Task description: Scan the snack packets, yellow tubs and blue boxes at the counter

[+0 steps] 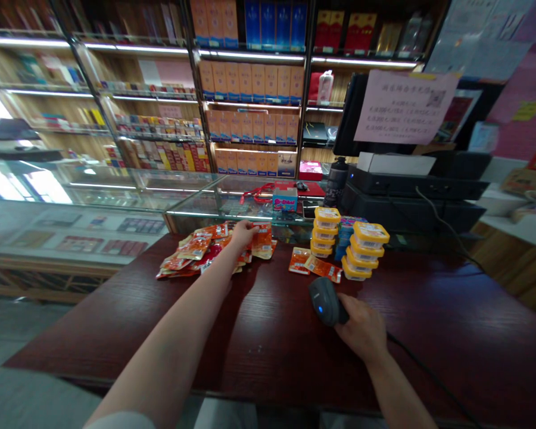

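My left hand (242, 234) reaches to the far side of the counter, with its fingers pinched on an orange snack packet (262, 238). Under and beside it spreads a loose heap of orange and red packets (197, 246). My right hand (365, 329) is wrapped round the handle of a dark barcode scanner (324, 301), which shows a blue light. Beyond the scanner, two packets (324, 268) overlap on the wood. Behind these rise two stacks of yellow-lidded tubs (325, 215), with blue packages (343, 235) between them.
The dark wooden counter (268, 351) meets a glass display case (196, 205). A small blue and pink box (284, 199) stands on the glass. At the right is a monitor with a paper sign (404, 107). The scanner's cable (429, 372) trails right. Stocked shelves (250, 101) fill the back wall.
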Available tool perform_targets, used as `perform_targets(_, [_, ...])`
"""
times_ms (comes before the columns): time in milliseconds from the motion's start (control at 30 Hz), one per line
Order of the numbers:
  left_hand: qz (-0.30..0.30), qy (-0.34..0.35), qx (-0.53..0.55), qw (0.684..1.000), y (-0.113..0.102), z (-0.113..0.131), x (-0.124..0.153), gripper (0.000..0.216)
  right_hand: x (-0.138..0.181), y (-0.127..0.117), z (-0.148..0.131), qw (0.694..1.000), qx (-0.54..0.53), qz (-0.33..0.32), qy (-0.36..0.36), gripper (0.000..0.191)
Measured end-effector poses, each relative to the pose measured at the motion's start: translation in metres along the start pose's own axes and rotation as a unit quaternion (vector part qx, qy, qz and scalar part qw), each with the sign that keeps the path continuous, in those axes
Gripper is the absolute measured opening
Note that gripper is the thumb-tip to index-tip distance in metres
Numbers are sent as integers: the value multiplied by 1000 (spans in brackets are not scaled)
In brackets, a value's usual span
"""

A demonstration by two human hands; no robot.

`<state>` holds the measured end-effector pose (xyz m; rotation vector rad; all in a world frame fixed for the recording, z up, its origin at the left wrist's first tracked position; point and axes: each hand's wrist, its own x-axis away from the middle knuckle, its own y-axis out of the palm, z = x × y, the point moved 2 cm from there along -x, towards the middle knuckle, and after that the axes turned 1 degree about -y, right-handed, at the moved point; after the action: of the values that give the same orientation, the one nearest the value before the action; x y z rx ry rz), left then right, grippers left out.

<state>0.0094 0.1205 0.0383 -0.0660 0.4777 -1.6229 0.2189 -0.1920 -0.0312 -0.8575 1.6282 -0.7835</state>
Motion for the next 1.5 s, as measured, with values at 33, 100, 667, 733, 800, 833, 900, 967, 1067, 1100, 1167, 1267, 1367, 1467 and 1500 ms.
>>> perform_targets(33, [22, -18, 28, 999, -3, -1, 0, 19, 0, 0, 0, 1000, 1, 0, -1, 29])
perform_targets(100, [58, -51, 91, 993, -7, -2, 2, 18, 0, 0, 0, 1000, 1, -1, -5, 28])
perform_targets(667, [-6, -193, 456, 869, 23, -25, 126, 29, 3, 1, -5, 1000, 18, -12, -19, 33])
perform_targets(733, [-23, -162, 445, 881, 25, -25, 130, 37, 1, -2, -8, 1000, 11, -21, -12, 31])
perform_targets(800, [-30, -128, 437, 890, 28, -25, 132, 41, -3, -6, -12, 1000, -7, -29, -1, 31])
perform_targets(833, [-26, -113, 430, 895, 29, -25, 133, 40, -5, -8, -15, 999, -20, -31, 8, 30])
perform_targets(900, [-4, -93, 407, 909, 32, -28, 134, 36, -11, -12, -22, 997, -59, -37, 32, 30])
perform_targets(967, [24, -87, 384, 919, 34, -31, 135, 35, -16, -16, -32, 989, -126, -49, 56, 30])
perform_targets(1067, [49, -85, 374, 922, 36, -34, 136, 36, -26, -21, -54, 960, -263, -61, 72, 30])
perform_targets(1100, [52, -82, 373, 923, 37, -34, 136, 37, -29, -22, -63, 948, -305, -61, 74, 31])
perform_targets(1167, [56, -75, 365, 926, 38, -34, 137, 38, -36, -24, -79, 923, -375, -47, 75, 31])
perform_targets(1267, [69, -59, 339, 936, 37, -34, 138, 36, -44, -20, -96, 882, -450, -65, 123, 26])
perform_targets(1367, [101, -35, 288, 952, 35, -33, 139, 30, -47, -12, -107, 848, -498, -78, 164, 27])
perform_targets(1467, [116, -28, 255, 960, 33, -31, 139, 26, -46, -6, -112, 828, -520, -75, 193, 31])
perform_targets(1500, [115, -30, 252, 960, 33, -31, 139, 25, -46, -4, -113, 824, -524, -75, 202, 32])
